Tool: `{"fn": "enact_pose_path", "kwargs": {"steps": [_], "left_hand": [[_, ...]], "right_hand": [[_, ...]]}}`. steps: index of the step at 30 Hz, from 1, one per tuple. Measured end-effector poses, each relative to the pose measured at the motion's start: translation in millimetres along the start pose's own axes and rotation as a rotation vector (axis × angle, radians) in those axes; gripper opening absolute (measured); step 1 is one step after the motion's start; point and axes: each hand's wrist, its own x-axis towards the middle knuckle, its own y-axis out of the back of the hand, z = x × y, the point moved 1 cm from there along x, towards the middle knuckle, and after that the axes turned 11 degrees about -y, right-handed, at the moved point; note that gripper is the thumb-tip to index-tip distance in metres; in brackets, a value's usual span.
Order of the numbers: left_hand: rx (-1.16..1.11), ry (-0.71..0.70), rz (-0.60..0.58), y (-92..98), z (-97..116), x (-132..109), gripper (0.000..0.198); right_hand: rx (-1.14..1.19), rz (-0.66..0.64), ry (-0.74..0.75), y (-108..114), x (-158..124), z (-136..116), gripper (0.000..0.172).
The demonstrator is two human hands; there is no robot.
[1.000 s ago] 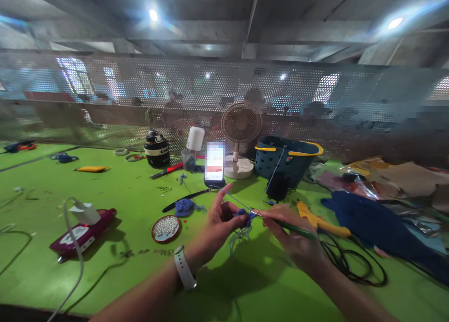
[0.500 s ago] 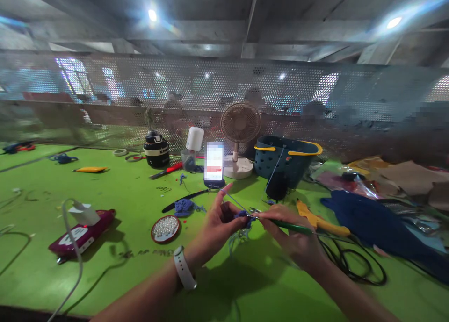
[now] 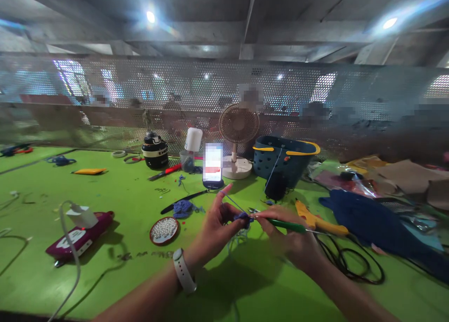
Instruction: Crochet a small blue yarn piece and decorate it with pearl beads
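My left hand (image 3: pixel 220 221) pinches a small purple-blue crochet piece (image 3: pixel 242 216) between thumb and fingers, its index finger raised with a strand of blue yarn (image 3: pixel 233 202) running over it. In my right hand (image 3: pixel 289 231) is a crochet hook with a green handle (image 3: pixel 286 225), its tip at the crochet piece. Pale loose threads (image 3: pixel 239 237) hang below the work. To the left lie a purple-blue crocheted bit (image 3: pixel 183 209) and a round red-rimmed dish (image 3: pixel 151 235) of white pearl beads.
A lit phone (image 3: pixel 213 163) stands ahead, before a desk fan (image 3: pixel 239 125). Right of it are a dark blue basket (image 3: pixel 263 161), a yellow glue gun (image 3: pixel 321 221) with coiled black cable, and dark blue fabric (image 3: pixel 372 224). A maroon power strip (image 3: pixel 56 252) sits left on the green table (image 3: pixel 140 289).
The whole view has shifted slightly. Both hands keep their hold on the crochet piece and the hook, with the hook's tip a little closer in to the work.
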Motion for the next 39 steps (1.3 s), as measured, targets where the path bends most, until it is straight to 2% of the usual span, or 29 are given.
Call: {"fn": "enact_pose_path", "kwargs": {"steps": [4,7,15,20,24,26,30,39], "left_hand": [[0.051,-0.012,0.003,0.6,0.3,0.2,0.082],[0.097,-0.040,0.006,0.8,-0.4,0.2,0.082],[0.342,-0.110,0.017,0.6,2.4,-1.1,0.076],[0.378,-0.147,0.031,-0.9,6.5,-0.1,0.074],[0.395,-0.169,0.026,-0.8,6.1,0.3,0.072],[0.405,-0.171,0.024,-0.2,5.2,0.4,0.071],[0.419,-0.161,0.019,0.4,3.5,0.2,0.072],[0.331,-0.161,0.107,-4.3,0.9,-3.6,0.072]], "right_hand": [[-0.041,0.030,0.059,-4.4,-2.9,2.3,0.023],[-0.037,0.014,0.041,-5.8,-4.2,4.1,0.021],[0.044,-0.015,-0.096,-10.6,-5.2,11.3,0.013],[0.249,0.005,-0.262,-16.7,-6.1,14.0,0.007],[0.343,0.032,-0.371,-21.6,-6.1,14.0,0.014],[0.346,0.044,-0.333,-23.1,-5.7,13.4,0.014],[0.249,0.073,-0.161,-23.6,-7.9,12.1,0.007],[0.008,0.097,0.042,-23.1,-16.7,9.3,0.020]]}}
